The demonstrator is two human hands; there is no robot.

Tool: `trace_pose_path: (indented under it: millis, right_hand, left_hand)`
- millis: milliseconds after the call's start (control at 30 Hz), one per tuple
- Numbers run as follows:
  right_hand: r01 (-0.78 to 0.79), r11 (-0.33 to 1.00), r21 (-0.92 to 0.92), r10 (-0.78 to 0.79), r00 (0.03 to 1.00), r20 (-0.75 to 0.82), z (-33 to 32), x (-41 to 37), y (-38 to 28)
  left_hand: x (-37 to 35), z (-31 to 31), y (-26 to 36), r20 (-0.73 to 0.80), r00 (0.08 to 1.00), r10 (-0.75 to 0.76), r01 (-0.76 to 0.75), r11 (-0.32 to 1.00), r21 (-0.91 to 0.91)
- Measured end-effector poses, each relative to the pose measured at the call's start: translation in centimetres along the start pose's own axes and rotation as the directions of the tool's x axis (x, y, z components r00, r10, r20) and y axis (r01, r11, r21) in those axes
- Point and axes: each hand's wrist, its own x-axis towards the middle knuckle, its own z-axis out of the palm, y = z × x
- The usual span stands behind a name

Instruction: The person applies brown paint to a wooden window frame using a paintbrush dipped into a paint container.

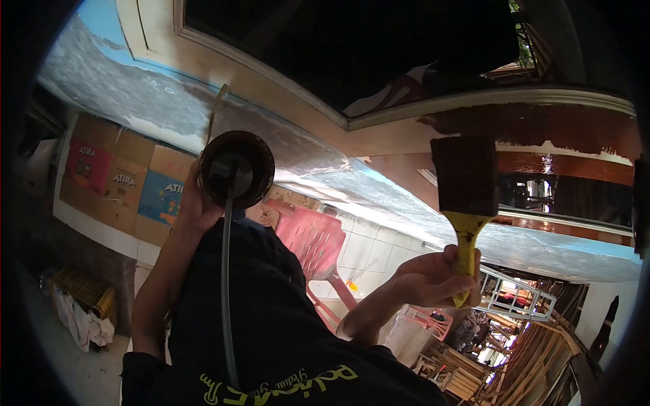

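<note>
My left hand point(196, 201) is closed around the side of a round paint can point(261, 150), its open top facing me and dark inside. From behind the rim a thin stick point(216, 111) sticks up. My right hand point(433, 279) grips a wide paintbrush point(466, 237) by its yellow handle, thumb and fingers wrapped around it. The dark brown bristles point(464, 174) point up and overlap a wooden frame point(569, 128) in this view. Fresh-looking glossy brown paint covers part of that frame; beige shows elsewhere.
Dark glass point(325, 47) fills the top. A grey and blue wall point(135, 88) runs across the middle. Below are cardboard boxes point(122, 183), a red plastic chair point(313, 240), a yellow crate point(84, 291), a ladder point(518, 294) and stacked timber point(535, 352). A grey cord point(226, 304) crosses my shirt.
</note>
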Motion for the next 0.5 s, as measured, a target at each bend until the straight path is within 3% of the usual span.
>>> trace_pose_path:
  millis: [133, 233, 333, 500]
  right_hand:
    - [-0.074, 0.996, 0.057, 0.078, 0.995, -0.068, -0.6, -0.1, -0.1]
    - [-0.105, 0.987, 0.124, 0.108, 0.994, -0.018, -1.2, -0.1, -0.2]
    - [-0.115, 0.986, 0.124, 0.120, 0.992, -0.038, -1.0, -0.3, -0.8]
    - [-0.164, 0.958, 0.235, 0.182, 0.981, -0.059, -1.5, -1.0, -1.7]
  left_hand:
    - [-0.4, -0.6, 0.2, 0.027, 0.999, 0.019, -0.019, 1.000, 0.015]
    - [-0.6, -1.8, 0.4, 0.004, 1.000, 0.019, -0.019, 0.999, -0.043]
    - [-1.0, -1.7, 0.4, -0.071, 0.992, 0.103, -0.101, 0.994, 0.035]
    - [-1.3, -3.6, 1.0, -0.005, 0.998, 0.060, -0.060, 0.998, -0.034]
